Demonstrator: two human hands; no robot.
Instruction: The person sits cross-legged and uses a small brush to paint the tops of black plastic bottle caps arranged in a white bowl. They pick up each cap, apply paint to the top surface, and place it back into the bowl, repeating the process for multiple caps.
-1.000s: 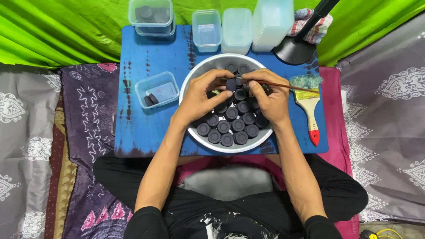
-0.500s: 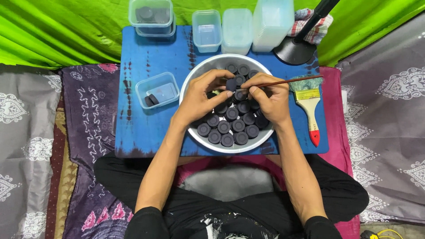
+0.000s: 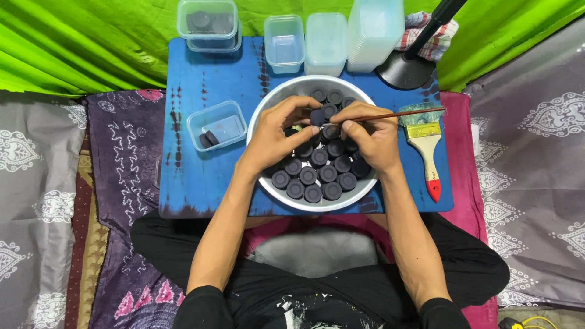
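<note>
Board (image 3: 201,176), blue, stained, lies flat over patterned cloths; its near edge meets the seated person's lap, its far edge carries the containers.

Bowl (image 3: 268,109), round, metal, sits centre-right on the board, its near rim almost at the board's near edge. Dark round caps (image 3: 320,176) pack the bottom in a single layer (no free gap visible between them).

Clear tubs: 1 stacked pair with dark pieces at far left (image 3: 207,24), 3 more in a row behind the bowl (image 3: 329,39), 1 low tub with 2 dark pieces left of the bowl (image 3: 216,125).

Lamp base (image 3: 405,70), black, at the far right corner.

Flat brush (image 3: 426,146), pale handle with a red tip, lies right of the bowl, touching nothing.

Left hand (image 3: 277,137): fingers clenched on 1 dark cap (image 3: 317,116), raised above the bowl's middle.

Right hand (image 3: 372,137): fingers pinch a thin brush (image 3: 396,114), its tip at the held cap.

Step, as judged: detail work on the held cap. The next move calls for a steady left grip and short strokes. Open room lies on the bare board left of the bowl; the right side is tight.
</note>
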